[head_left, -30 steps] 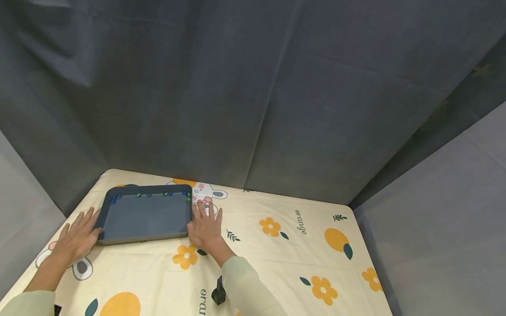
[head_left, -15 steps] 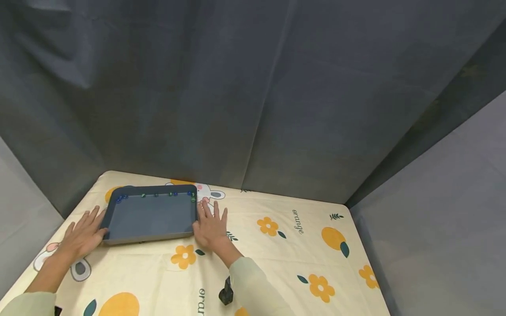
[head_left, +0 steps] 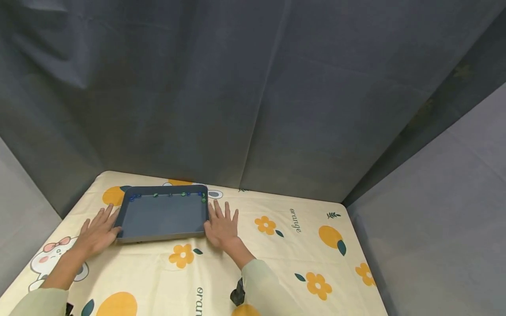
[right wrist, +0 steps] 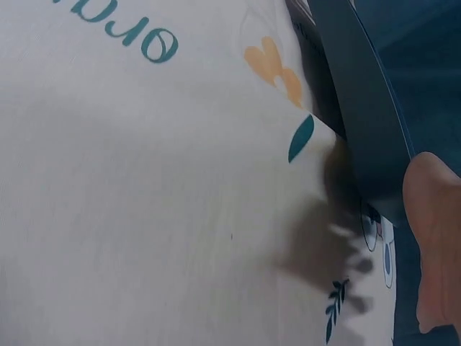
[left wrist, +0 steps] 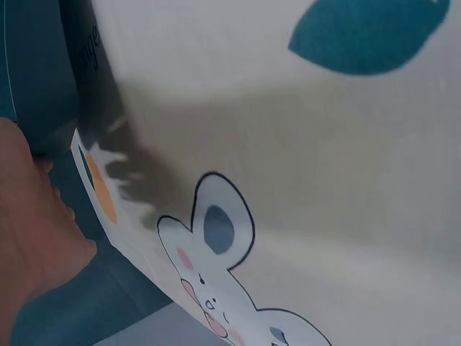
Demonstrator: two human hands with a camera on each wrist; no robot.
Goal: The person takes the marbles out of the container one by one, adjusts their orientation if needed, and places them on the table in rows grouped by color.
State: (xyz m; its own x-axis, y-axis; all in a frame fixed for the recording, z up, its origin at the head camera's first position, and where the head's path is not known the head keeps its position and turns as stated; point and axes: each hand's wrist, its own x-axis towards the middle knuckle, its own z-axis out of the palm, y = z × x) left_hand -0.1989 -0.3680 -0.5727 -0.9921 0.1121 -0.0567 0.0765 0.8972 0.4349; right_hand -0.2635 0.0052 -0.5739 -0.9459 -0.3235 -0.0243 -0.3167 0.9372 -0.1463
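Observation:
A dark grey rectangular tray is between my two hands at the left of the head view. Along its far inner wall lie several small blue and green marbles. My left hand presses the tray's left side near the front corner, fingers spread straight and thumb at the rim. On the opposite side, my right hand presses with straight, fanned fingers. In the right wrist view, the thumb of that hand meets the tray's rim. The left wrist view shows part of the tray's outer wall above the patterned cloth.
A cream cloth printed with oranges, flowers and rabbits covers the table. Behind it hangs a dark grey curtain, with a pale grey panel at the right. A small black object shows beside the right sleeve.
Both hands have moved to the right together with the tray between them. The marbles keep their places along the far wall.

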